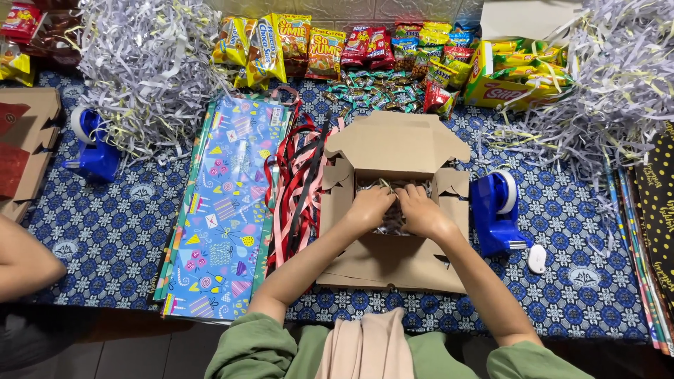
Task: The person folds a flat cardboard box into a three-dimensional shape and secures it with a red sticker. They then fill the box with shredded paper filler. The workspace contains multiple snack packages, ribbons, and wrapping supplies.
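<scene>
One head-worn view — looking steeply down, close over the table (pixel 105 231) — nothing shared.

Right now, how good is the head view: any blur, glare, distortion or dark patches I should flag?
Head view: lighting is even and bright over the table, no strong glare; both hands, left hand and right hand, are sharp inside the cardboard box; wide-angle lens bends the edges, so the shredded paper at right looks stretched; the bottom strip below the table is dim.
</scene>
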